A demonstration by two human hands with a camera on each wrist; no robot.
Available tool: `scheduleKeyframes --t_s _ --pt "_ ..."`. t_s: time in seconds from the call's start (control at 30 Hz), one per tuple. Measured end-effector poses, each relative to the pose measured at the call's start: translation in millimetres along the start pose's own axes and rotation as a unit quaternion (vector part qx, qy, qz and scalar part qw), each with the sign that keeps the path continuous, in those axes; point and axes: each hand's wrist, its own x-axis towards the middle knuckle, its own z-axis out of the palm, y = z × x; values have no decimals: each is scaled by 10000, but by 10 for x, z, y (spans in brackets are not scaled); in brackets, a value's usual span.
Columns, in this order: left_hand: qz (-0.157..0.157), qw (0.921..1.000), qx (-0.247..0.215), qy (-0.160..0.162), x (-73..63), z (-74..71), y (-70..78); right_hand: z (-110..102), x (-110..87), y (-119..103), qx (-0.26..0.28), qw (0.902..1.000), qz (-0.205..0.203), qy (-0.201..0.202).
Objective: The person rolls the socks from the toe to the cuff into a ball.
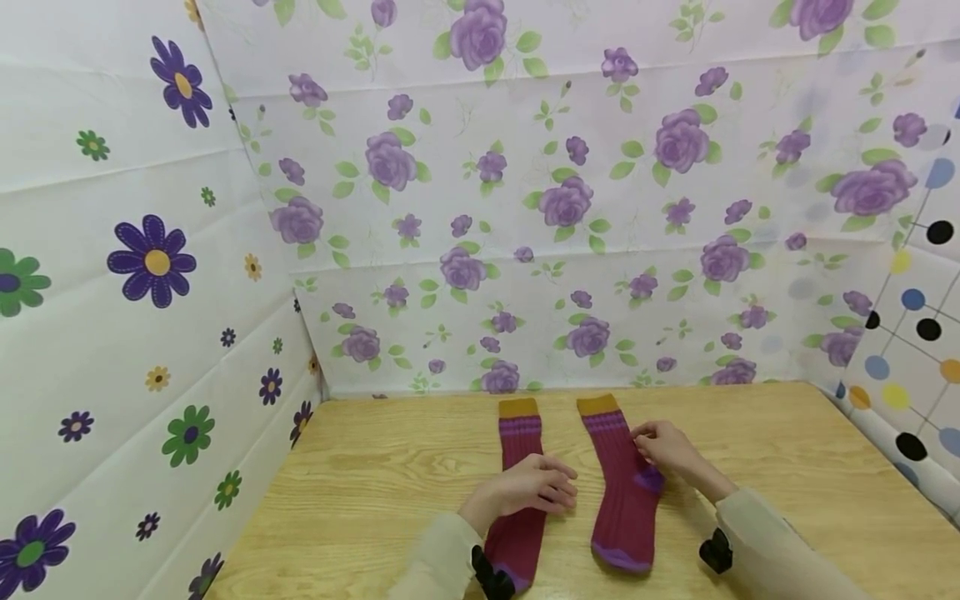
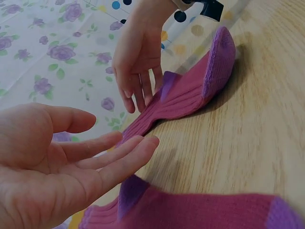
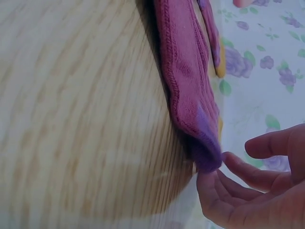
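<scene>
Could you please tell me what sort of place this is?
Probably an improvised indoor booth: a wooden table, with a rose-patterned sheet behind it and a dotted sheet along its right side.

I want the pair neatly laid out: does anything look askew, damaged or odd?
Only a slight misalignment: on the table, the right sock's leg slants toward the upper left, while the left sock's runs nearly straight, so they aren't parallel. No damage shows.

Wood-grain tabletop [image 1: 375,475], pale yellow-brown | left sock [image 1: 519,533]: ribbed maroon, mustard cuff, purple heel and toe | right sock [image 1: 625,508]: matching | both lie side by side, apart, cuffs toward far edge
</scene>
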Motion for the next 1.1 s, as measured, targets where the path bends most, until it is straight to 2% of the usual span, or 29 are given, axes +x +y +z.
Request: scheduleKeyframes --t_s 0.23,0.73,0.93,1.1 --pt "-201 9998 -88 28 51 84 -31 19 24 -12 -124 9998 57 164" --pt "-424 9990 -87 -121 124 220 -12 42 95 5 -318 9988 366 120" --pt "-417 9991 93 45 166 230 -33 109 134 36 63 9992 395 -20" --pt "-361 9991 135 172 185 233 -36 122 116 15 159 9991 384 -28"
